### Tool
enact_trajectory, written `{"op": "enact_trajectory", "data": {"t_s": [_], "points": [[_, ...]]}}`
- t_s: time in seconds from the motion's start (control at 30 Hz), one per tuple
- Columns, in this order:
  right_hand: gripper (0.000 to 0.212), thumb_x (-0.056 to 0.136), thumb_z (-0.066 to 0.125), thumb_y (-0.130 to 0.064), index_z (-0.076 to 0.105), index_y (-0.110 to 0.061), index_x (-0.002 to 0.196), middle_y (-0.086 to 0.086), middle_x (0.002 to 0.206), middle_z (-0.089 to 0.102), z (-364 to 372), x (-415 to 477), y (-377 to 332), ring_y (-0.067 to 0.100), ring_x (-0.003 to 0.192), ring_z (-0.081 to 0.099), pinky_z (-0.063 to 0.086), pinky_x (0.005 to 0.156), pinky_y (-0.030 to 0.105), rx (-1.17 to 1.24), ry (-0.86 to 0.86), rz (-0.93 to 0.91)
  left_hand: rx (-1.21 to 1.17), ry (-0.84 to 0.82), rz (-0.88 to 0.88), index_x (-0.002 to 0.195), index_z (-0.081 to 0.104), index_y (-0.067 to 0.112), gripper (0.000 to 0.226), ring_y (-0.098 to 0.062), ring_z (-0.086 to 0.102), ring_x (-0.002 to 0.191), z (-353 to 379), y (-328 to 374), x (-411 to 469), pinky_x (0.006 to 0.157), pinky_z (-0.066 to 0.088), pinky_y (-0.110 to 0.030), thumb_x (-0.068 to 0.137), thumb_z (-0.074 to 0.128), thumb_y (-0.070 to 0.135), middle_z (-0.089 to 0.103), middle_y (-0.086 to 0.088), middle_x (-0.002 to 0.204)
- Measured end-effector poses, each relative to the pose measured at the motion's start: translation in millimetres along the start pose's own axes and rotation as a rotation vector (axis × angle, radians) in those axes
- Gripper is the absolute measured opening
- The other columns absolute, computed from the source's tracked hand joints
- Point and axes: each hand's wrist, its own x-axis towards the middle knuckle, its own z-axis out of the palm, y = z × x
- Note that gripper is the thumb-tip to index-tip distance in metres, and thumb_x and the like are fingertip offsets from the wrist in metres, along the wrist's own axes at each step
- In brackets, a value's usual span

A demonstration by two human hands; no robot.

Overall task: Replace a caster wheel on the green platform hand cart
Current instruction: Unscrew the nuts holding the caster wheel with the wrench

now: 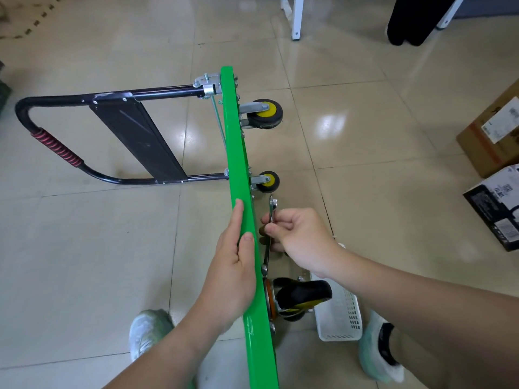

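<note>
Cart (238, 153) stands on one long side on the floor (84, 248), between the person's shoes (148, 332), its green deck seen edge-on.

Near end: a black caster (302, 296) projects to the right from the underside. It sits above a white basket (341, 318) on the floor, probably placed there to keep loose parts within reach.

Left hand (230, 270) lies against the deck, fingers straight along the upper edge and thumb on it. It holds nothing and appears to steady the cart against tipping.

Right hand (297, 237) pinches the shank of a wrench (271, 209) between curled fingers and thumb, just beside the underside. The wrench's lower end reaches toward the black caster's mounting; whether it is seated on a nut cannot be told. Tipping the cart likely serves to expose the mounting bolts to this hand.

The cart's long axis runs away from the viewer, leaning slightly left; the underside faces right and the load face left.

Farther on, two yellow-hubbed casters (266, 113) point right. The handle (56, 147) lies unfolded on the floor to the left. Boxes (491, 136) stand well apart at far right.
</note>
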Motion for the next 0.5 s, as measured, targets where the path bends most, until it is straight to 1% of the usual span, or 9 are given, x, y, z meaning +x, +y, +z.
{"op": "enact_trajectory", "data": {"t_s": [0.07, 0.13, 0.17, 0.2, 0.27, 0.3, 0.37, 0.43, 0.5], "points": [[0.023, 0.095, 0.063, -0.005, 0.069, -0.027, 0.089, -0.009, 0.080, 0.074, -4, -5, 3, 0.004, 0.083, 0.072, 0.060, 0.072, 0.025, 0.020, 0.030, -0.013, 0.000, 0.001, 0.003, 0.156, 0.016, 0.055, 0.055, 0.025, 0.037, 0.127, 0, 0, 1, 0.093, 0.025, 0.005, 0.110, 0.033, 0.030, 0.037, 0.023, 0.153], [0.024, 0.095, 0.063, -0.005, 0.068, -0.027, 0.089, -0.007, 0.082, 0.074, -6, -7, 4, 0.003, 0.083, 0.072, 0.059, 0.070, 0.022, 0.030, 0.033, -0.022, -0.002, 0.003, 0.017, 0.156, 0.016, 0.057, 0.055, 0.014, 0.038, 0.136, 0, -1, 2, 0.101, 0.026, -0.003, 0.110, 0.033, 0.032, 0.037, 0.020, 0.156], [0.024, 0.096, 0.063, -0.005, 0.068, -0.027, 0.089, -0.007, 0.083, 0.074, -6, -7, 4, 0.003, 0.083, 0.072, 0.059, 0.070, 0.022, 0.026, 0.029, -0.024, 0.000, 0.004, 0.016, 0.156, 0.016, 0.057, 0.055, 0.012, 0.037, 0.138, 0, -2, 1, 0.102, 0.025, -0.005, 0.110, 0.033, 0.032, 0.037, 0.020, 0.157], [0.023, 0.096, 0.063, -0.006, 0.068, -0.027, 0.089, -0.007, 0.082, 0.074, -6, -7, 4, 0.004, 0.084, 0.072, 0.059, 0.070, 0.023, 0.019, 0.021, -0.028, 0.002, 0.007, 0.011, 0.156, 0.016, 0.057, 0.055, 0.012, 0.037, 0.138, 0, -2, 1, 0.102, 0.024, -0.003, 0.111, 0.033, 0.031, 0.036, 0.020, 0.157], [0.022, 0.095, 0.063, -0.006, 0.069, -0.026, 0.088, -0.010, 0.078, 0.073, -4, -5, 2, 0.005, 0.083, 0.071, 0.060, 0.071, 0.024, -0.005, 0.004, -0.036, 0.003, 0.012, 0.009, 0.157, 0.017, 0.054, 0.055, 0.020, 0.034, 0.133, 0, 1, 1, 0.096, 0.022, 0.005, 0.111, 0.034, 0.029, 0.035, 0.023, 0.156], [0.022, 0.095, 0.063, -0.006, 0.069, -0.027, 0.088, -0.011, 0.077, 0.073, -3, -3, 0, 0.005, 0.082, 0.070, 0.060, 0.072, 0.025, -0.028, -0.004, -0.041, 0.001, 0.012, 0.015, 0.158, 0.017, 0.052, 0.055, 0.027, 0.032, 0.128, 0, 3, 2, 0.092, 0.021, 0.009, 0.111, 0.034, 0.028, 0.034, 0.025, 0.155], [0.018, 0.095, 0.064, -0.008, 0.071, -0.024, 0.095, -0.010, 0.081, 0.074, -3, 3, -8, 0.009, 0.086, 0.072, 0.062, 0.075, 0.029, -0.066, 0.006, -0.053, -0.006, 0.003, 0.025, 0.160, 0.017, 0.046, 0.055, 0.039, 0.030, 0.115, 0, 7, 4, 0.087, 0.021, 0.012, 0.111, 0.033, 0.024, 0.033, 0.029, 0.150], [0.013, 0.095, 0.064, -0.009, 0.071, -0.015, 0.103, -0.006, 0.087, 0.073, -8, 14, -19, 0.014, 0.086, 0.073, 0.063, 0.074, 0.033, -0.050, 0.051, -0.055, -0.012, -0.008, 0.026, 0.160, 0.017, 0.044, 0.055, 0.044, 0.029, 0.107, 1, 9, 6, 0.084, 0.021, 0.012, 0.112, 0.032, 0.023, 0.031, 0.032, 0.148], [0.009, 0.096, 0.063, -0.008, 0.070, -0.012, 0.100, 0.001, 0.089, 0.073, -17, 28, -28, 0.013, 0.078, 0.073, 0.062, 0.066, 0.028, -0.029, 0.075, -0.009, -0.001, -0.011, 0.020, 0.159, 0.016, 0.050, 0.055, 0.043, 0.025, 0.111, 2, 9, 6, 0.087, 0.020, 0.013, 0.111, 0.031, 0.028, 0.029, 0.032, 0.153]]}}
